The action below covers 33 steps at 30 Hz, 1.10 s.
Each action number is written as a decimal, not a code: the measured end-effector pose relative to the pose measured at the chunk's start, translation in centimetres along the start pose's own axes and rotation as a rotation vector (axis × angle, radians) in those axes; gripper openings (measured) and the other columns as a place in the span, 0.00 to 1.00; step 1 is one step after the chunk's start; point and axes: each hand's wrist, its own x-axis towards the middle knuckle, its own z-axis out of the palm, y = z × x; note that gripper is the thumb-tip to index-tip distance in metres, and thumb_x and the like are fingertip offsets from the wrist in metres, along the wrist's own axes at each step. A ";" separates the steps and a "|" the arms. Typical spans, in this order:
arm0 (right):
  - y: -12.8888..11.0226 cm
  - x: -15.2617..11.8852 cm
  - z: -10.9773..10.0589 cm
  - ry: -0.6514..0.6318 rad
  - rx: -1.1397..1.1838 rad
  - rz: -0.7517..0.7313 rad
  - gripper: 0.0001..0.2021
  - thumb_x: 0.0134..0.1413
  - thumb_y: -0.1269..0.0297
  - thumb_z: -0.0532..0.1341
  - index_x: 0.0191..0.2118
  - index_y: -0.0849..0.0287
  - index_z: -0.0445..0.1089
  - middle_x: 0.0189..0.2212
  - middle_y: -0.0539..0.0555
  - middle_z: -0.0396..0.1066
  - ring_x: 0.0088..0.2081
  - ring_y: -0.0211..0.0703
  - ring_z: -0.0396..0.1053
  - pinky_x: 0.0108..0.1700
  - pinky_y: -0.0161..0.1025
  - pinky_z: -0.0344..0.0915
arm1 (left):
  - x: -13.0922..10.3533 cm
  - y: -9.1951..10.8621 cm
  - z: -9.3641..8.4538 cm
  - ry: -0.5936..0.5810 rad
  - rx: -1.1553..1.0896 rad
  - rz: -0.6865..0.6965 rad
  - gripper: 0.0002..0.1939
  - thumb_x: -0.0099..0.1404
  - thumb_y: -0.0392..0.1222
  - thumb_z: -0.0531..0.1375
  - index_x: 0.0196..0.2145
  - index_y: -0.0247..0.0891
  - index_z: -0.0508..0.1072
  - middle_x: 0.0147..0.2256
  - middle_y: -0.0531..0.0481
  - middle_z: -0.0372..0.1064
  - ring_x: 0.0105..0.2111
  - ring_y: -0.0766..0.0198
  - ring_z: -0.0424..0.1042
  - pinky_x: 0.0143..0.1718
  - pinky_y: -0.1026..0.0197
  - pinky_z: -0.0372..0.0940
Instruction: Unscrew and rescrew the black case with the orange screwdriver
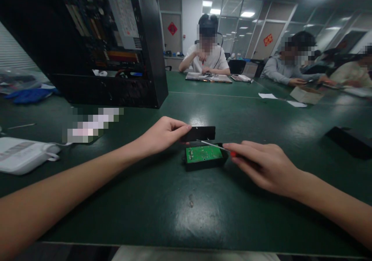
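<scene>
While green rectangular circuit board (203,154) lies exposed in black plastic case (206,166) on dark-green table (145,214), my left grip (168,135) pinches flat black panel (205,132) upright, likely for access; my right grip (264,166) wraps red-handled metal-shafted screwdriver (215,145), tip by panel's lower edge.

The bare, sleeveless left forearm (90,181) slants up from the lower left edge; the bare left hand (161,137) points rightward in a pinch, thumb extended, the other fingers partly hidden; the bare, sleeveless right forearm (331,201) reaches in from the lower right edge; the bare right hand (263,168) points leftward, back upward, fingers (245,151) closed in a grip; the hands are near each other, apart.
</scene>
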 end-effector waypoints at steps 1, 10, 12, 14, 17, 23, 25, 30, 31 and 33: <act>0.3 0.1 0.0 0.018 0.028 0.051 0.18 0.73 0.67 0.55 0.64 0.58 0.64 0.41 0.52 0.73 0.35 0.36 0.70 0.37 0.35 0.64 | 0.1 -0.3 0.1 0.019 0.021 -0.001 0.20 0.73 0.51 0.58 0.40 0.36 0.85 0.34 0.48 0.83 0.33 0.59 0.79 0.34 0.62 0.68; 2.4 0.6 1.0 -0.144 -0.013 0.317 0.18 0.69 0.65 0.54 0.61 0.59 0.68 0.49 0.58 0.73 0.45 0.48 0.74 0.48 0.49 0.72 | 0.5 -2.4 0.5 0.059 0.402 0.185 0.12 0.70 0.42 0.62 0.45 0.38 0.85 0.42 0.47 0.83 0.41 0.55 0.80 0.45 0.55 0.71; 2.3 0.7 1.2 -0.196 -0.029 0.346 0.18 0.69 0.64 0.54 0.60 0.58 0.70 0.51 0.57 0.73 0.46 0.49 0.75 0.50 0.51 0.73 | 0.6 -2.7 0.5 0.076 0.447 0.227 0.12 0.70 0.41 0.62 0.46 0.38 0.84 0.44 0.46 0.82 0.42 0.54 0.80 0.47 0.54 0.70; 2.1 0.8 1.3 -0.229 -0.038 0.358 0.17 0.69 0.63 0.54 0.59 0.56 0.71 0.52 0.56 0.73 0.46 0.49 0.75 0.50 0.51 0.73 | 0.5 -2.8 0.4 0.080 0.469 0.246 0.13 0.71 0.42 0.61 0.47 0.37 0.83 0.45 0.45 0.82 0.43 0.54 0.79 0.48 0.53 0.71; 1.9 0.8 1.4 -0.253 -0.041 0.353 0.16 0.70 0.63 0.55 0.58 0.55 0.71 0.52 0.56 0.73 0.46 0.49 0.75 0.50 0.51 0.74 | 0.4 -2.8 0.4 0.053 0.523 0.286 0.13 0.72 0.42 0.60 0.47 0.38 0.82 0.46 0.45 0.81 0.45 0.53 0.79 0.50 0.52 0.70; 1.6 1.3 0.4 -0.155 -0.023 0.304 0.18 0.75 0.56 0.51 0.57 0.57 0.72 0.54 0.58 0.72 0.50 0.48 0.73 0.53 0.51 0.72 | -0.1 -2.6 0.6 0.018 0.623 0.333 0.13 0.74 0.42 0.59 0.50 0.39 0.81 0.48 0.45 0.80 0.48 0.52 0.78 0.52 0.50 0.69; 1.1 2.0 -0.2 -0.158 0.009 0.199 0.21 0.73 0.51 0.55 0.61 0.58 0.69 0.57 0.60 0.71 0.56 0.51 0.69 0.58 0.52 0.69 | -0.1 -2.6 0.6 0.032 0.629 0.327 0.13 0.74 0.42 0.59 0.51 0.39 0.80 0.48 0.45 0.80 0.49 0.51 0.78 0.52 0.49 0.69; -1.0 4.6 0.3 -0.296 0.087 0.050 0.35 0.66 0.47 0.64 0.69 0.65 0.60 0.64 0.66 0.66 0.62 0.56 0.66 0.64 0.55 0.65 | -0.1 -2.4 0.7 0.045 0.643 0.333 0.14 0.74 0.42 0.58 0.52 0.38 0.79 0.49 0.44 0.80 0.49 0.50 0.78 0.52 0.49 0.68; -1.4 5.0 0.7 -0.308 0.105 0.060 0.34 0.66 0.51 0.64 0.69 0.66 0.60 0.63 0.67 0.67 0.62 0.56 0.67 0.63 0.54 0.66 | -0.2 -2.3 0.7 0.043 0.646 0.332 0.14 0.74 0.42 0.58 0.52 0.38 0.79 0.49 0.44 0.80 0.49 0.50 0.78 0.52 0.49 0.68; -1.9 5.6 1.4 -0.301 0.150 0.079 0.30 0.65 0.59 0.65 0.68 0.65 0.62 0.61 0.66 0.70 0.59 0.55 0.70 0.61 0.53 0.68 | -0.4 -2.1 0.6 0.036 0.651 0.327 0.14 0.74 0.42 0.58 0.52 0.38 0.79 0.49 0.43 0.80 0.49 0.49 0.78 0.52 0.48 0.68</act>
